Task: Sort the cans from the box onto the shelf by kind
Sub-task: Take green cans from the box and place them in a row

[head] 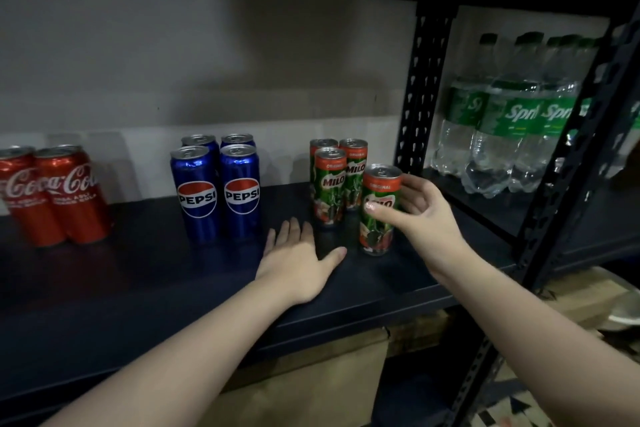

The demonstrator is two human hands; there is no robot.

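A dark shelf point(138, 274) carries cans grouped by kind. Two red Coca-Cola cans point(55, 194) stand at the far left. Several blue Pepsi cans point(221, 191) stand in the middle. Three green and orange Milo cans point(332, 184) stand to their right. A further Milo can point(375, 236) stands upright on the shelf just in front and to the right of that group. My right hand point(420, 215) wraps it, thumb on its front and fingers behind. My left hand point(299, 253) lies flat, palm down, on the shelf between the Pepsi and Milo cans.
A black perforated upright point(420, 87) bounds the shelf bay on the right. Beyond it stand several clear Sprite bottles point(512, 114). A second upright point(568, 156) is nearer at the right. A cardboard box point(311, 381) sits below the shelf.
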